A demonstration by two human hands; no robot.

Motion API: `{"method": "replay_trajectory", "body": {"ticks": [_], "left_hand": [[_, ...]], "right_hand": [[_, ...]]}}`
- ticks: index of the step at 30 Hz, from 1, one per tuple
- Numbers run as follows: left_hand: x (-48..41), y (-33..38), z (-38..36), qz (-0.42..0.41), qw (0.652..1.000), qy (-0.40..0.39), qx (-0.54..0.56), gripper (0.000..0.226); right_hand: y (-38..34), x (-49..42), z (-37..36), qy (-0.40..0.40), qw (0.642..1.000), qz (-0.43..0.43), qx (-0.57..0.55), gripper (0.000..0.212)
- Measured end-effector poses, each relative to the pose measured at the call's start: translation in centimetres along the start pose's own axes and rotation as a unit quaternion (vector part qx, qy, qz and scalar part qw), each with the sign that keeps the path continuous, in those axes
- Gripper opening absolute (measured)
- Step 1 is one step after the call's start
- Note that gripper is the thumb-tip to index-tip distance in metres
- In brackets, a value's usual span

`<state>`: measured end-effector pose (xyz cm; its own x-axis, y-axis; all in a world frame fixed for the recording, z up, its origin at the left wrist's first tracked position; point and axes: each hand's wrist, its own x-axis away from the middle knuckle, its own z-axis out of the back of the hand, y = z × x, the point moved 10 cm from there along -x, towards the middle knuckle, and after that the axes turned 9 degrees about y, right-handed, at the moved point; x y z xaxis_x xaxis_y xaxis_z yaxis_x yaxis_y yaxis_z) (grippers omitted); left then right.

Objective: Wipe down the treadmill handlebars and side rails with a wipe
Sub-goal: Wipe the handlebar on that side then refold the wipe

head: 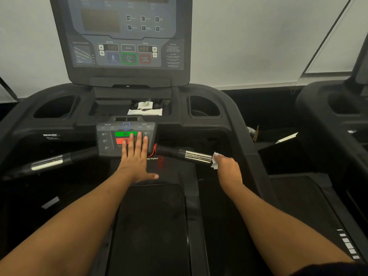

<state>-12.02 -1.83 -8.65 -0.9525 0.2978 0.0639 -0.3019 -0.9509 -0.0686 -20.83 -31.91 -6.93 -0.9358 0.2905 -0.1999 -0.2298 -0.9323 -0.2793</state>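
I stand on a black treadmill. My right hand (228, 167) grips a white wipe (215, 161) and presses it against the outer end of the right inner handlebar (191, 155), just past its chrome sensor. My left hand (136, 156) lies flat, fingers spread, on the small control panel (105, 139) between the two inner bars, covering part of its green and red buttons. The left inner handlebar (47, 162) with its chrome sensor juts out to the left, untouched. The right side rail (245, 128) curves down past my right hand.
The upright console (123, 40) with dark displays rises ahead. A white wipe packet (145, 109) lies in the centre tray between two cup holders (54, 107). The running belt (151, 226) is below my arms. Another treadmill (334, 120) stands close on the right.
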Motion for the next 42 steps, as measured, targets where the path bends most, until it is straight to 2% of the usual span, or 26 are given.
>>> {"method": "replay_trajectory", "body": {"ticks": [4, 8, 14, 21, 26, 33, 38, 42], "left_hand": [[0.1, 0.0, 0.0, -0.001, 1.0, 0.001, 0.003, 0.148], [0.2, 0.1, 0.2, 0.0, 1.0, 0.001, 0.003, 0.149], [0.2, 0.1, 0.2, -0.002, 1.0, -0.009, -0.002, 0.148], [0.3, 0.1, 0.3, -0.002, 1.0, -0.007, -0.004, 0.148], [0.2, 0.1, 0.2, -0.005, 1.0, -0.003, 0.001, 0.148], [0.2, 0.0, 0.2, -0.004, 1.0, 0.0, 0.002, 0.15], [0.0, -0.1, -0.1, -0.007, 1.0, -0.007, 0.007, 0.153], [0.0, -0.1, -0.3, -0.01, 1.0, -0.009, -0.004, 0.155]], "right_hand": [[-1.6, -1.5, -0.2, -0.033, 0.998, 0.007, 0.044, 0.032], [-3.1, -0.3, -1.0, -0.008, 0.999, 0.015, 0.038, 0.038], [-3.0, -1.4, -0.6, -0.003, 0.998, 0.017, 0.053, 0.029], [-2.9, 1.2, -0.6, 0.025, 0.999, 0.02, -0.001, 0.038], [-3.5, -0.6, -0.3, 0.016, 0.998, 0.031, 0.053, 0.034], [-3.1, 1.4, -1.3, -0.006, 0.998, 0.05, 0.035, 0.058], [-3.6, -0.7, -0.8, -0.005, 0.997, 0.037, 0.061, 0.041], [-3.8, -0.6, -0.9, 0.004, 0.997, 0.027, 0.07, 0.046]]}}
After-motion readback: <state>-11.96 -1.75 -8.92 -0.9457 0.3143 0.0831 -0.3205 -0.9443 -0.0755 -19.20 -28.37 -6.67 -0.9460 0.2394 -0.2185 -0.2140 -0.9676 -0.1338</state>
